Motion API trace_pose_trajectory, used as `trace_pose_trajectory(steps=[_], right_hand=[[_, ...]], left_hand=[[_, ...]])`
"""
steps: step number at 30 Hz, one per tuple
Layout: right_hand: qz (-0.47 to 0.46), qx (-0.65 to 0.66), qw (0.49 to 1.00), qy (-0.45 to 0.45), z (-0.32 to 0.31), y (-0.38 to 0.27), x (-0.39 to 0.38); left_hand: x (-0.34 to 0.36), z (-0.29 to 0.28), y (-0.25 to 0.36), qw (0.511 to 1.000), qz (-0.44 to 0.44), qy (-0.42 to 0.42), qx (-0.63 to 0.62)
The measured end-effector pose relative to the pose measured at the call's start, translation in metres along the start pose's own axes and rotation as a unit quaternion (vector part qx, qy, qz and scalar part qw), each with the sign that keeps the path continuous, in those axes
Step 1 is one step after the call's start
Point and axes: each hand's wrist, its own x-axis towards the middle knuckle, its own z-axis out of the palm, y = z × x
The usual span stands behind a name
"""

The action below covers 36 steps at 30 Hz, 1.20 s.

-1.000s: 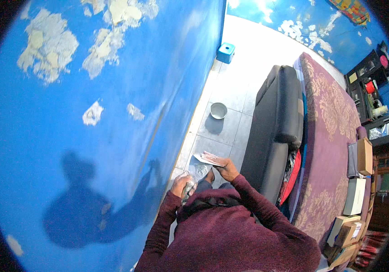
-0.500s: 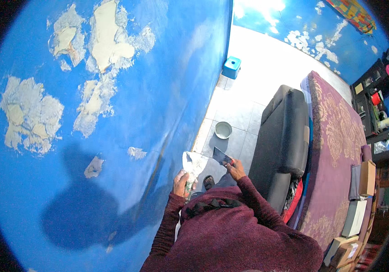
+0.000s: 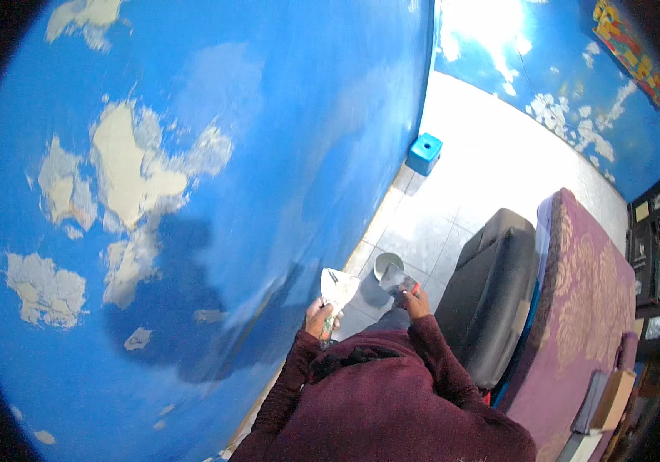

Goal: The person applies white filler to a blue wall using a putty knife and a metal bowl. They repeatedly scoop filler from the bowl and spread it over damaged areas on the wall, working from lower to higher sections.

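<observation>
My left hand (image 3: pixel 317 317) is closed round the handle of a wide putty knife (image 3: pixel 340 286), its blade turned up and coated with white filler marked by a dark streak. To its right, my right hand (image 3: pixel 416 303) grips a second putty knife (image 3: pixel 395 279) with some red at its handle; its greyish blade overlaps the view of a round bowl (image 3: pixel 379 266) on the floor. The two blades are apart. On my left rises a blue wall (image 3: pixel 284 138) with rough whitish filler patches (image 3: pixel 123 165). Neither blade touches it.
A blue plastic stool (image 3: pixel 425 154) stands against the wall's foot, farther off. Along my right is a black padded seat (image 3: pixel 495 296), then a purple patterned mattress (image 3: pixel 576 308). Boxes (image 3: pixel 613 400) lie at its near end; dark shelves (image 3: pixel 657 231) stand beyond.
My view has shifted, so wall patches sit farther left and floor things lower. My right putty knife has turned, its blade now paler and overlapping the bowl. Both hands keep their holds.
</observation>
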Motion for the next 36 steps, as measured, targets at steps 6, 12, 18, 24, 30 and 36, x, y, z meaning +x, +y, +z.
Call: trace_pose_trajectory(steps=[6, 12, 18, 24, 30, 36], right_hand=[[0.05, 0.138, 0.988, 0.038, -0.057, -0.05, 0.049], [0.088, 0.117, 0.989, 0.017, -0.104, -0.047, 0.095], [0.118, 0.232, 0.965, 0.011, -0.13, 0.02, 0.129], [0.051, -0.082, 0.995, 0.039, -0.088, -0.004, 0.105], [-0.089, -0.268, 0.959, 0.008, -0.067, 0.061, 0.109], [-0.076, -0.398, 0.914, -0.027, -0.015, 0.078, 0.14]], left_hand=[[0.054, 0.062, 0.002, 1.0, -0.003, 0.019, 0.001], [0.09, 0.083, -0.017, 0.999, -0.025, 0.024, 0.001], [0.119, 0.081, -0.046, 0.997, -0.042, 0.053, 0.024], [0.143, 0.086, -0.047, 0.99, -0.127, 0.056, 0.034], [0.191, 0.03, -0.165, 0.98, -0.183, 0.048, -0.066], [0.239, -0.027, -0.252, 0.983, -0.163, 0.036, 0.081]])
